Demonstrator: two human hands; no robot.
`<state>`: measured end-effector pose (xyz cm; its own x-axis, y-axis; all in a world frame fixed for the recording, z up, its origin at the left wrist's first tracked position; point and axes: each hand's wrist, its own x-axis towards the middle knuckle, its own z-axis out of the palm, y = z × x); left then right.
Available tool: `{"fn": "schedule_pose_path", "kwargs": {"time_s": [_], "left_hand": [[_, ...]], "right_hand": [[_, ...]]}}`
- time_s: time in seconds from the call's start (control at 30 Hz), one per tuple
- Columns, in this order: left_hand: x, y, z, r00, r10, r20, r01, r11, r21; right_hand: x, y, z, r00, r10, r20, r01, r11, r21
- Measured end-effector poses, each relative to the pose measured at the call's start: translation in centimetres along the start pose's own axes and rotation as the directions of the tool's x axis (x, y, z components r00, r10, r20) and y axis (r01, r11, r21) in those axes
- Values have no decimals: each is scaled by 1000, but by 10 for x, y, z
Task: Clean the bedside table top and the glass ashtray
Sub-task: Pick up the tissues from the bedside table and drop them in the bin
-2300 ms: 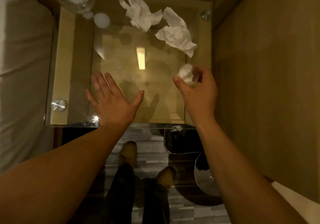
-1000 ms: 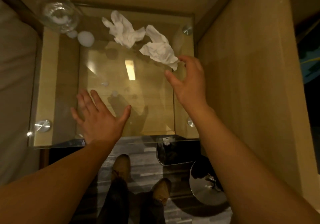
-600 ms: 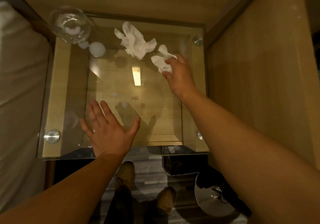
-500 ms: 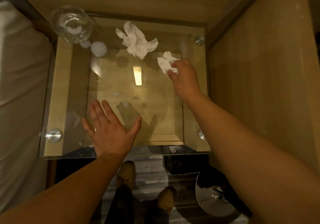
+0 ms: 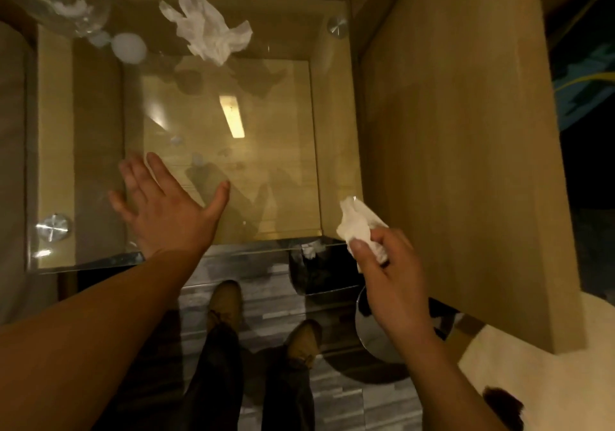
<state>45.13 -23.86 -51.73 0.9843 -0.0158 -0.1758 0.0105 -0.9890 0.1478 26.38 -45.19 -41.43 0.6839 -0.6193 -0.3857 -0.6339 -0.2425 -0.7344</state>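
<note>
right hand (image 5: 392,284) grip pinches a crumpled tissue (image 5: 357,227), clearing litter off the worktop (image 5: 100,151); just below waits the bin (image 5: 316,271). left hand (image 5: 166,204) spread wide.

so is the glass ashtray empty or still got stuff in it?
Not empty. The glass ashtray at the table's far left corner holds white crumpled bits, seen through its clear wall. What they are, cannot tell.

Both forearms are bare up to the frame's edge, with no sleeves, and nothing is worn on the left hand (image 5: 166,211) or the right hand (image 5: 389,284). Below them show dark trousers (image 5: 216,380) and tan lace-up shoes (image 5: 226,301).
</note>
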Motion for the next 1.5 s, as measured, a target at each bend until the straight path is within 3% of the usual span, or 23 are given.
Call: {"fn": "schedule_pose_path", "kwargs": {"time_s": [0.13,0.3,0.4,0.5,0.67,0.83,1.07,1.4,1.5], "left_hand": [[-1,0,0,1000,3,-24,-3,1000,-8],[0,1,2,999,-2,-53,1,1000,-14],[0,0,4,998,-3,-62,2,1000,-17],[0,0,5,998,-3,-70,1,1000,-23],[-1,-1,3,998,7,-62,-9,999,-34],[-2,-2,0,999,22,-46,-23,999,-29],[0,-2,0,1000,10,-14,-11,999,-34],[3,-5,4,1000,19,4,-19,1000,19],[3,-5,5,1000,17,11,-18,1000,20]], "right_hand": [[-31,58,7,991,136,2,-136,989,-63],[-6,124,39,959,280,44,-272,953,-135],[14,148,54,917,373,139,-348,921,-177],[20,157,56,904,405,141,-372,904,-208],[3,118,25,961,273,37,-265,952,-153],[5,14,2,997,76,11,-75,997,-29],[121,-105,67,957,-284,68,286,958,-27],[243,-194,175,877,-363,316,381,924,4],[255,-196,192,848,-340,406,413,905,-105]]}}
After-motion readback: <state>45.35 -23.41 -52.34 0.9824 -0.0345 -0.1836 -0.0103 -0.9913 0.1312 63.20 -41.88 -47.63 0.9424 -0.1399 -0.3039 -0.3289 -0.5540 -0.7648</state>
